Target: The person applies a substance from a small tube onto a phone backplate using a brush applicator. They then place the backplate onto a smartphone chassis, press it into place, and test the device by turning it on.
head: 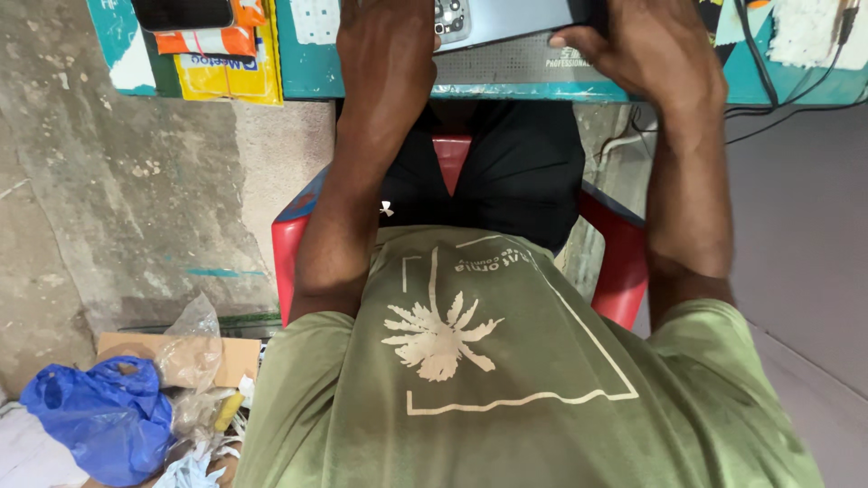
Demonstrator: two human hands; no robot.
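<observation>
At twelve o'clock, on the teal surface, I see both hands' fingers closed round the grey phone, left hand, right hand; I'd keep grip level, steady.

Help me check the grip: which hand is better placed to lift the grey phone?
Probably the right hand: it wraps the end of the phone, with the thumb along its near edge. The left hand only rests on top beside the camera lenses, its fingers out of view.
</observation>
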